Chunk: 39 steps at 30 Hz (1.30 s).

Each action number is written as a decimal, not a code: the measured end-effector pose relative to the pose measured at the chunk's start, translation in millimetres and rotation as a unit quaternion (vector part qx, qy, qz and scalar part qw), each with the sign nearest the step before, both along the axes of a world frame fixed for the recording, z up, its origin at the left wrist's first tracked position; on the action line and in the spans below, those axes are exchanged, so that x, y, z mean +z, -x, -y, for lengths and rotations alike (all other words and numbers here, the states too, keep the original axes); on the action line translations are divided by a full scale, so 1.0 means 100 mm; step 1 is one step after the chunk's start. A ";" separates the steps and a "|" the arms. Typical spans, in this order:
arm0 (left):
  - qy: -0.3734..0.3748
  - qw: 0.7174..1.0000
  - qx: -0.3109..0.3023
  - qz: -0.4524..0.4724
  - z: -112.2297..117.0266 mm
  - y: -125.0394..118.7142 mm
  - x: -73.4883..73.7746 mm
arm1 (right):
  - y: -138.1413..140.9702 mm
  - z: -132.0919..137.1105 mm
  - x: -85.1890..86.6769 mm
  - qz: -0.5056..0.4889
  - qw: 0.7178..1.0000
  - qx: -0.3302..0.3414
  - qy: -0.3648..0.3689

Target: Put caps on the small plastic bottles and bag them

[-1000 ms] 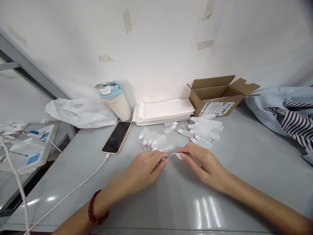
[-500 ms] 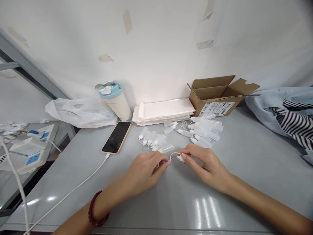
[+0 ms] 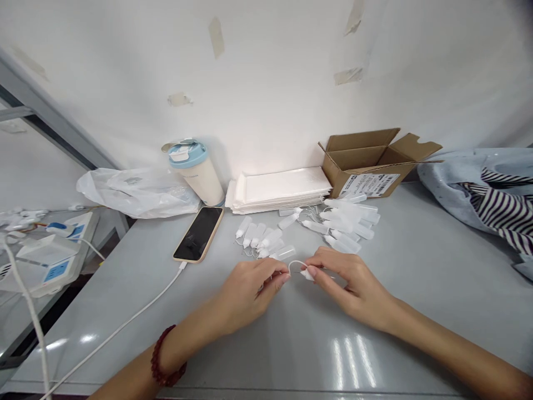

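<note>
My right hand (image 3: 347,280) pinches a needle-tip squeeze bottle by its white cone top (image 3: 307,274); the bottle's body is mostly hidden by the fingers. A thin needle points from the cone toward my left hand (image 3: 252,286). A white tether strap (image 3: 296,261) arches between the hands, and my left thumb and fingertips are closed on its far end. Whatever sits at that end is hidden in the fingers. Beyond my fingertips lie several translucent bottles with white tops in a left group (image 3: 270,239) and a larger right pile (image 3: 347,219).
Along the wall stand a white plastic bag (image 3: 137,191), a cream tumbler (image 3: 204,180), a stack of white padded envelopes (image 3: 283,189) and an open cardboard box (image 3: 366,166). A phone (image 3: 199,234) with a charging cable (image 3: 137,315) lies at left; striped and blue cloth (image 3: 499,200) at right.
Both hands stay almost in place. The cone top in my right hand has dipped slightly and moved a little toward me; the strap still bows between the hands.
</note>
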<state>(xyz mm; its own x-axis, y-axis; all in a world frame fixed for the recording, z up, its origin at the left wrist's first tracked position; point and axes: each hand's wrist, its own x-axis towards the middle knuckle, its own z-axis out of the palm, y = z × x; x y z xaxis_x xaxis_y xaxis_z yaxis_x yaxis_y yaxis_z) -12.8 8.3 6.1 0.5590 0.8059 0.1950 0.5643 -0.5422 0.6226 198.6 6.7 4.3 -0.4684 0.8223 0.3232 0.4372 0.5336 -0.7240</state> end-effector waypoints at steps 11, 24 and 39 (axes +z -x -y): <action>0.039 0.999 -0.012 0.031 0.00 -0.01 0.04 | 0.00 0.02 0.01 -0.017 1.000 0.021 -0.004; 0.044 0.998 -0.013 0.032 0.01 -0.01 0.03 | 0.00 0.04 0.03 -0.015 1.000 0.024 0.007; -0.016 0.998 -0.055 0.027 0.06 -0.03 -0.06 | 0.03 0.04 -0.01 -0.025 0.998 0.051 0.037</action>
